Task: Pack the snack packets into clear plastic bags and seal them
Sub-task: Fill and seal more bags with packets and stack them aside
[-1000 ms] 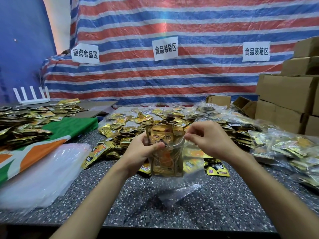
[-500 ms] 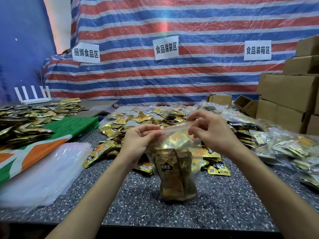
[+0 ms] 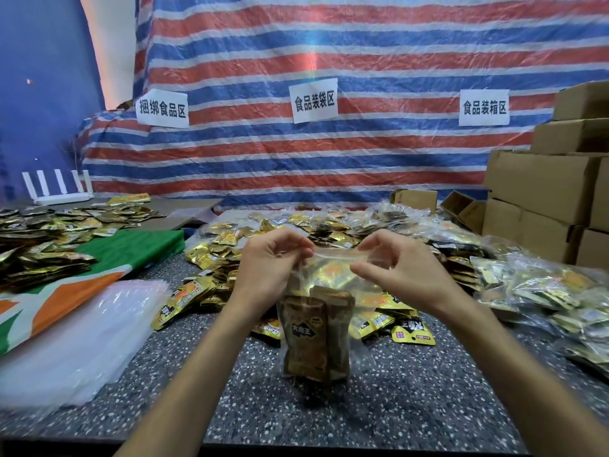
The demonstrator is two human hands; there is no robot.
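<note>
1. Sealing step. My left hand (image 3: 267,265) and right hand (image 3: 405,272) each pinch the mouth of the clear bag (image 3: 333,258), held upright over the surface (image 3: 412,407). The snack packets (image 3: 313,338) sit low inside it.
2. Next, I judge: press the strip closed end to end.
3. Can't tell whether the seal has started, how many packets are inside, or whether the bag's bottom touches down.

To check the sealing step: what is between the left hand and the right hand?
The head view shows the top of the clear bag stretched between the left hand and right hand; both pinch it. Snack packets sit inside, lower.
</note>
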